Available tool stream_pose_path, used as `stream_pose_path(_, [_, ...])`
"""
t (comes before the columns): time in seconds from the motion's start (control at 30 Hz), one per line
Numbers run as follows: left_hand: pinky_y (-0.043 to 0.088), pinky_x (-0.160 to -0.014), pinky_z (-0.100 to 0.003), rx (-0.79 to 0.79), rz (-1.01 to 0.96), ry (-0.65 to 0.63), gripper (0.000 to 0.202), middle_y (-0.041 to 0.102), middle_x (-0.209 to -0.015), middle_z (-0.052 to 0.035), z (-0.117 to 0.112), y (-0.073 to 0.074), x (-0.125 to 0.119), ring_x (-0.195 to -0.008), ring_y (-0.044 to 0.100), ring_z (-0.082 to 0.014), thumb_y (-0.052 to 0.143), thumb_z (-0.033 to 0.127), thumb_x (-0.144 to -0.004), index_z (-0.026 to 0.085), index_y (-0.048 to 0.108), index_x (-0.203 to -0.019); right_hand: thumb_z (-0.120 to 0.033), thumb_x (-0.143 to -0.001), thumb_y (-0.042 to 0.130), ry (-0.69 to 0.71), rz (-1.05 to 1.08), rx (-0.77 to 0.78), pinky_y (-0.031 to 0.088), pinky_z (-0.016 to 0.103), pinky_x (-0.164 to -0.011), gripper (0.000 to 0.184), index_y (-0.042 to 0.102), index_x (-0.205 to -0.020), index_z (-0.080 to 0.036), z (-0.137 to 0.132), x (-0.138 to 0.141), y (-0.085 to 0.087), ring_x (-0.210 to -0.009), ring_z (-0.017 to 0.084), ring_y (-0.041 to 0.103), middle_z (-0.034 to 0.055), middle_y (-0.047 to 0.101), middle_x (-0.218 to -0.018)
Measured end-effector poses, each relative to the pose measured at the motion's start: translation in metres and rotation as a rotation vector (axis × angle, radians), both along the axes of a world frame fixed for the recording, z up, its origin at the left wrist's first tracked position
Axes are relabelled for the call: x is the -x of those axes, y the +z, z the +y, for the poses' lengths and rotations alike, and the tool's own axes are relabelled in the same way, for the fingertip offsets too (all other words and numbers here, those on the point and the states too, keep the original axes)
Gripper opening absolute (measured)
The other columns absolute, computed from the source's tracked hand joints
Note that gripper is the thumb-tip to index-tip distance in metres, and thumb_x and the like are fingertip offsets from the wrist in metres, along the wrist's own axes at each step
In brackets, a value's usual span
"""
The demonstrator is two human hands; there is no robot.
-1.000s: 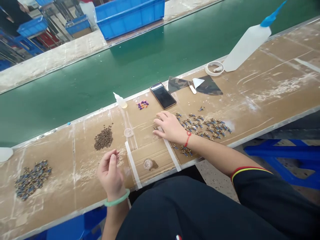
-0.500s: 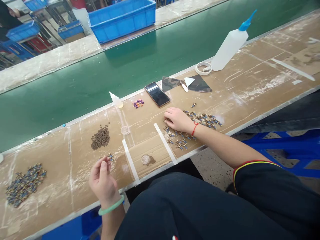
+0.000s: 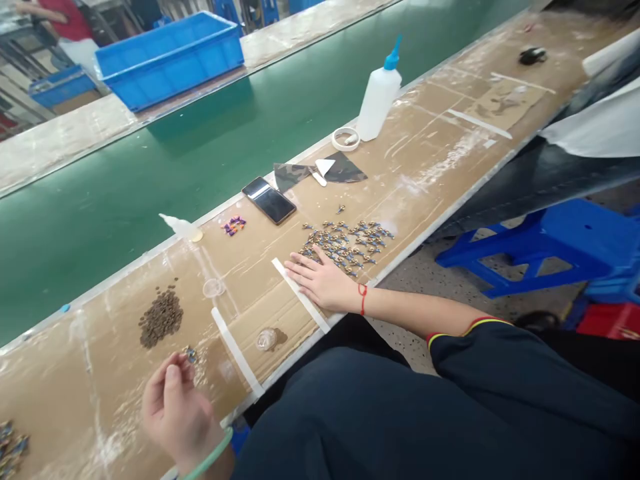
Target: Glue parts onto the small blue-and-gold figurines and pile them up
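My right hand [image 3: 325, 283] lies palm down with its fingers stretched out at the near left side of a spread of small gold-and-blue pieces [image 3: 370, 233]. Its fingertips reach a white tape strip [image 3: 300, 293] on the cardboard. My left hand [image 3: 175, 410] is curled, thumb against the fingers, over the near part of the table. At its fingertips shows a small blue-and-gold piece [image 3: 190, 353]; whether it is held or lies on the table I cannot tell. Beyond that hand is a heap of small brown discs [image 3: 163, 317]. A small clear round container [image 3: 266, 339] stands between two tape strips.
Toward the green belt [image 3: 210, 147] lie a small glue bottle [image 3: 181, 228], purple-and-orange bits [image 3: 234, 225], a phone [image 3: 270, 200], camouflage fabric pieces [image 3: 345, 168], a tape roll [image 3: 345, 139] and a large white bottle [image 3: 380, 100]. Across the belt stands a blue crate [image 3: 175, 60]. Another pile [image 3: 10, 447] is far left.
My right hand has drawn back toward me over the pieces, its fingers going from bent to stretched out. The view has swung right; my left hand stays curled near the small piece.
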State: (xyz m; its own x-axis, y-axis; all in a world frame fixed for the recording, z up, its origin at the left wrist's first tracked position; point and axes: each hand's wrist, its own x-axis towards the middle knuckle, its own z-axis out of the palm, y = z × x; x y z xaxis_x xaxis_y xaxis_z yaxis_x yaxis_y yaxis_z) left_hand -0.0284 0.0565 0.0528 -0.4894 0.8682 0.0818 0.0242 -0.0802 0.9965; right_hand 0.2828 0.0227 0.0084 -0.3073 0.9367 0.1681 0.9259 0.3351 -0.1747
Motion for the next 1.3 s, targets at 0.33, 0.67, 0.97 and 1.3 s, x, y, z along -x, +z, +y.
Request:
stream_pose_path(0.33, [0.047,-0.06,-0.024,0.012,0.028,0.033,0.034,0.07,-0.081,-0.0004,0.001,-0.004,0.005,-0.074,0.063,-0.0132,0.086,0.038,-0.061,0.016,0.069,-0.08,-0.029,-0.111,0.041,-0.133,-0.032,-0.034,0.025,0.066,-0.13,0.047,0.053,-0.154,-0.014,0.014,-0.077,-0.007,-0.155,0.031,0.039,0.0105,0.048,-0.16])
stream_pose_path(0.67, [0.049,-0.058,-0.024,0.01,-0.004,0.025,0.035,0.071,-0.08,-0.0017,0.005,-0.012,0.009,-0.074,0.064,-0.0137,0.089,0.038,-0.057,0.016,0.07,-0.078,-0.036,-0.11,0.044,-0.22,-0.027,-0.106,0.024,0.061,-0.131,0.049,0.055,-0.152,-0.015,0.039,-0.076,0.003,-0.159,0.031,0.031,0.0091,0.046,-0.163])
stream_pose_path(0.97, [0.048,-0.053,-0.029,0.039,0.037,0.061,0.02,0.072,-0.074,0.0007,0.001,-0.002,0.011,-0.07,0.061,-0.0178,0.09,0.036,-0.063,0.025,0.075,-0.071,-0.036,-0.11,0.039,-0.449,0.025,-0.102,0.02,0.063,-0.132,0.05,0.053,-0.153,-0.015,0.046,-0.092,-0.002,-0.157,0.031,0.034,0.0118,0.05,-0.16])
stream_pose_path(1.3, [0.044,-0.062,-0.029,0.031,0.025,0.129,0.012,0.069,-0.072,0.0017,0.002,0.004,0.013,-0.075,0.061,-0.0168,0.083,0.028,-0.061,0.024,0.074,-0.068,-0.101,-0.081,0.041,-0.715,0.143,-0.044,0.018,0.067,-0.129,0.133,-0.005,-0.169,-0.012,-0.059,-0.129,-0.04,-0.162,0.046,0.007,0.0235,0.002,-0.175])
